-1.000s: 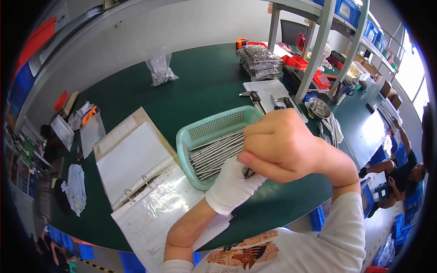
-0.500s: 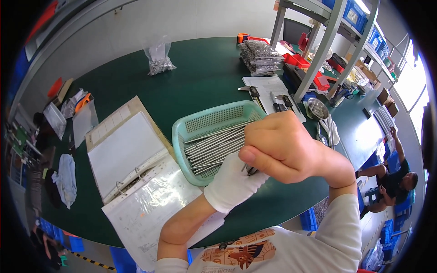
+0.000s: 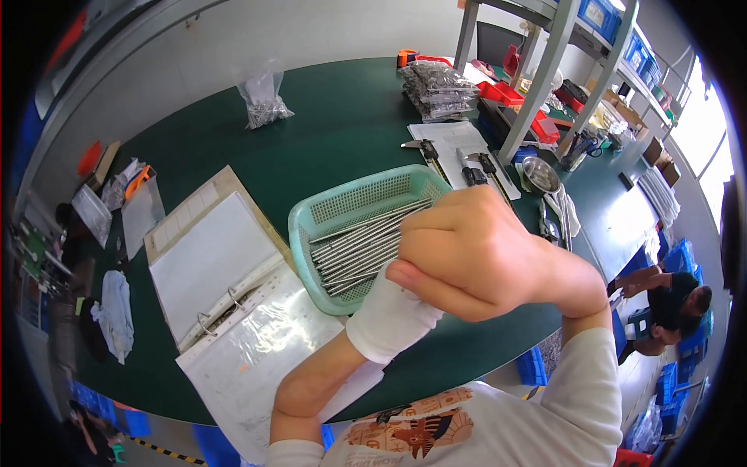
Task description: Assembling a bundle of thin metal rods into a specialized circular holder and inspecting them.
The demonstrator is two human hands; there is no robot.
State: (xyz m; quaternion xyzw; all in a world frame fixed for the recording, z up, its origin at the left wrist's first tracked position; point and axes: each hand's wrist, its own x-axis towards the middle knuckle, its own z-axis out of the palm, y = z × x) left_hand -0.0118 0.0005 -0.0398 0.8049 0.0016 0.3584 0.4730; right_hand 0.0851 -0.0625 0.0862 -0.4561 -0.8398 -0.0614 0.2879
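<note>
So the right hand [image 3: 475, 253], bare, is curling into a closed fist right over the fingers of the left hand [image 3: 395, 315], which is wearing a white glove. The fist is hiding those fingers, so I can't tell if the left is gripping anything, and I can't tell whether something is sitting inside the fist either. Both hands are hovering at the near right side of a mint green basket [image 3: 354, 204], covering part of it. A bunch of thin metal rods [image 3: 358, 247] is lying inside the basket, mostly side by side. An open ring binder [image 3: 214, 253] is sitting just left of it on the dark green table [image 3: 334, 117]. Beyond the basket, two calipers [image 3: 430, 153] are resting on some paper sheets, a metal bowl [image 3: 540, 175] is standing off to the right, and bagged parts [image 3: 437, 89] are piling up farther back.
</note>
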